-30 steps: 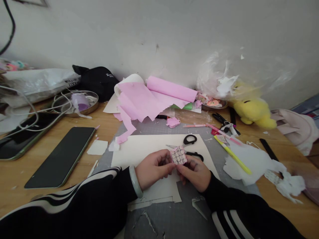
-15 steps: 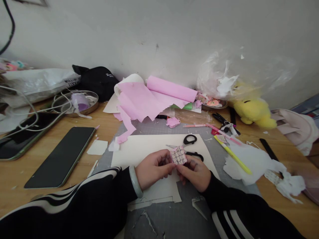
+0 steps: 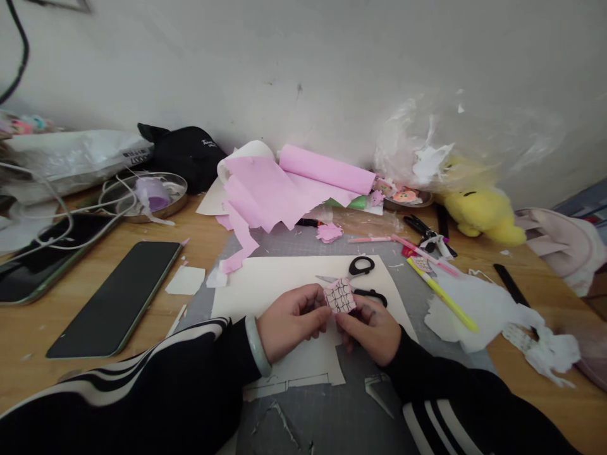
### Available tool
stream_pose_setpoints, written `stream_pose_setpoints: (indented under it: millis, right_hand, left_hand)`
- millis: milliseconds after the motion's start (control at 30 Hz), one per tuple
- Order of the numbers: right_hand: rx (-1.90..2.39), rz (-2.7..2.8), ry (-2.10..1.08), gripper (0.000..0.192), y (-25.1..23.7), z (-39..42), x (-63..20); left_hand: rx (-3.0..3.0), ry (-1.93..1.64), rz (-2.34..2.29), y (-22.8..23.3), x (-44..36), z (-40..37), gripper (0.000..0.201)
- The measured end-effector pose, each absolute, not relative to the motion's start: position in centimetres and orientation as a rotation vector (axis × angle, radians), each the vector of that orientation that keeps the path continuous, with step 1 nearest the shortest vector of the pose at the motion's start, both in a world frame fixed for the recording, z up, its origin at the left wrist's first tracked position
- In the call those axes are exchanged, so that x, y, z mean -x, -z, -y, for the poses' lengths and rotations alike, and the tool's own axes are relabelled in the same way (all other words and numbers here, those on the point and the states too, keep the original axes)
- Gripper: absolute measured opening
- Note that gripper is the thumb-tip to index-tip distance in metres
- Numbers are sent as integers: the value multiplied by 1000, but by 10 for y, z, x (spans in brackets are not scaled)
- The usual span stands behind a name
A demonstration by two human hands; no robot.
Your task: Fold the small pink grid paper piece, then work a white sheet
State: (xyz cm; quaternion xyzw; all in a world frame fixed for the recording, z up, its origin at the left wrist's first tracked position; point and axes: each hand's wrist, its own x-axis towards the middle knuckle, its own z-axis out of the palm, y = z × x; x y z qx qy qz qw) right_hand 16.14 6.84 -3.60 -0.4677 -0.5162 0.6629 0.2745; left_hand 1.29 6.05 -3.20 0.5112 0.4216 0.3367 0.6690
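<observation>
Nothing is shifting since the earlier frames: both hands are keeping their pinch on the pink piece, the left hand closing on its left edge, the right hand on its lower right. It is hovering over the cream sheet, just in front of the scissors

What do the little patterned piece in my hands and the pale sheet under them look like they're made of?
Patterned piece: likely thin pink paper or card, matte, with black hand-drawn lines. Pale sheet: probably cream card, matte, lying flat with clean-cut edges. Left hand and right hand pinch the piece.
</observation>
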Motion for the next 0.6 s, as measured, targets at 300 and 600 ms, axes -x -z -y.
stream_pose_setpoints:
  millis: [300, 600]
  right_hand:
    - [1263, 1414, -1776, 21, 35, -68, -161]
    - [1342, 1406, -1738, 17, 35, -67, -161]
  left_hand:
    - [-1167, -761, -950, 32, -12, -61, 11]
    - [-1187, -744, -950, 32, -12, -60, 12]
